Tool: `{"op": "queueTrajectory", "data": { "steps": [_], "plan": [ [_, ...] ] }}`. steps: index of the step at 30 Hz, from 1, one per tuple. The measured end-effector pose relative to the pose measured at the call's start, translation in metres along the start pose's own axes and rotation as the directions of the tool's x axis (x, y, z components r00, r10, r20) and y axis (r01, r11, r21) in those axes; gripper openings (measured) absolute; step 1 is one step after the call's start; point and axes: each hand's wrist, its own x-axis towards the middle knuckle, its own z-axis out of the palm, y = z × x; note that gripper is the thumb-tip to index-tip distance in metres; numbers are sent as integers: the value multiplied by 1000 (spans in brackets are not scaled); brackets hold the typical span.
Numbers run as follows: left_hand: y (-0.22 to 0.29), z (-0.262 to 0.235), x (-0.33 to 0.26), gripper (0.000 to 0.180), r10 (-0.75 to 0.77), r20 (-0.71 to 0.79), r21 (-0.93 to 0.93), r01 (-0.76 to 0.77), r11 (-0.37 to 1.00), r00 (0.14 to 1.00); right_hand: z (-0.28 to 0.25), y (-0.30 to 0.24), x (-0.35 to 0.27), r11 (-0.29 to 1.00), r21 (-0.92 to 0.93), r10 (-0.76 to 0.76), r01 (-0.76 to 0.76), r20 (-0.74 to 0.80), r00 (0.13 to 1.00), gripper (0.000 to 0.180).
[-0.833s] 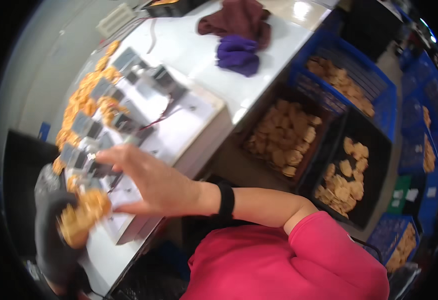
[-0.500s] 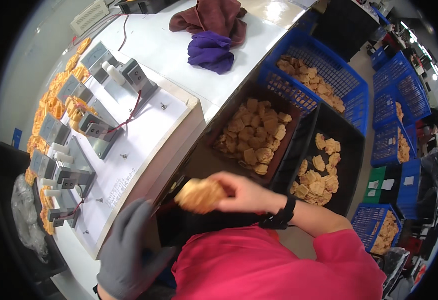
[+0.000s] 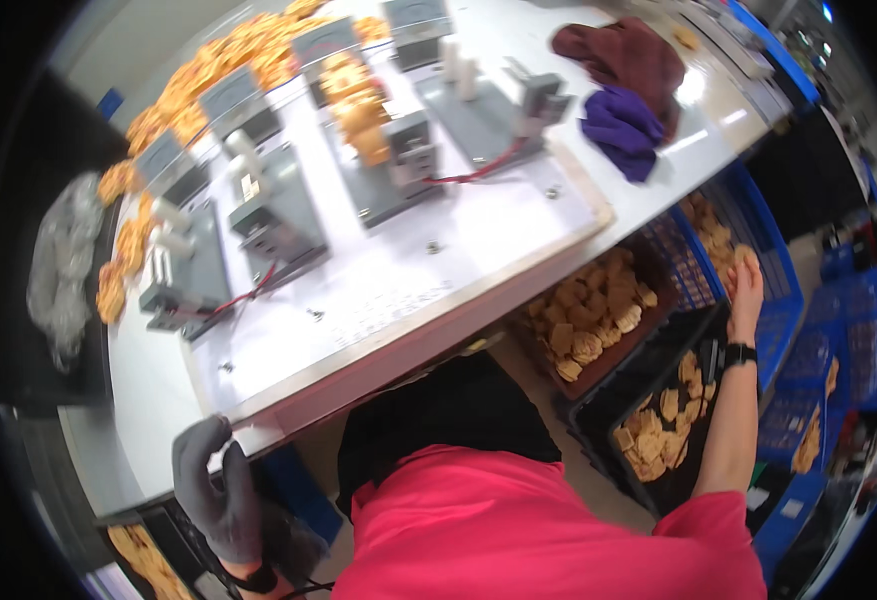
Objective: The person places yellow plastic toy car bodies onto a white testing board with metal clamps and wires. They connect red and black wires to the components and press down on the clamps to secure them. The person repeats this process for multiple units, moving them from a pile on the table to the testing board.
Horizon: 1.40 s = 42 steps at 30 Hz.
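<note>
A see-through plastic bag point(image 3: 63, 270) lies beyond your left hand, to its left. That left hand point(image 3: 216, 490), grey-gloved, is loosely bent by the near edge of the white table point(image 3: 138, 420), thumb apart from the fingers, nothing visible in it. Farther off from it, yellow pieces point(image 3: 223, 60) pile behind the grey fixtures point(image 3: 293, 200) on the white board point(image 3: 498, 235); one seated piece point(image 3: 358, 105) is ahead and to its right, long axis running away from you. Left of your right hand stand a brown bin point(image 3: 663, 300) and a black crate point(image 3: 703, 335). Your bare right hand point(image 3: 746, 285), the nearer one, is over the blue basket point(image 3: 778, 260), tan pieces point(image 3: 708, 225) just left of its fingers; you can't tell whether it grips one. To its right, blue crates point(image 3: 798, 330) stand about the room.
</note>
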Motion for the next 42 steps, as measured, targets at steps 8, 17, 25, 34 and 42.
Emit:
{"op": "queueTrajectory", "data": {
  "steps": [8, 17, 25, 34, 42],
  "plan": [
    [-57, 8, -6, 29, -238, -385, -73, 227, 971, 892, 112, -156, -125, 934, 130, -357, 332, 360, 862, 18],
    [-95, 34, -4, 29, -459, -245, -305, 381, 872, 854, 238, -257, -229, 529, 237, -584, 815, 798, 147, 20],
    [-100, 40, -12, 46, -462, -147, -259, 417, 871, 875, 267, -252, -229, 596, 206, -487, 776, 862, 144, 12],
    [-96, 39, -11, 37, -418, -124, -121, 404, 907, 900, 268, -255, -235, 640, 124, -429, 758, 877, 219, 20],
    [-96, 44, -8, 31, -318, -257, -55, 315, 948, 913, 253, -239, -224, 558, 83, -420, 826, 886, 195, 23]
  ]
}}
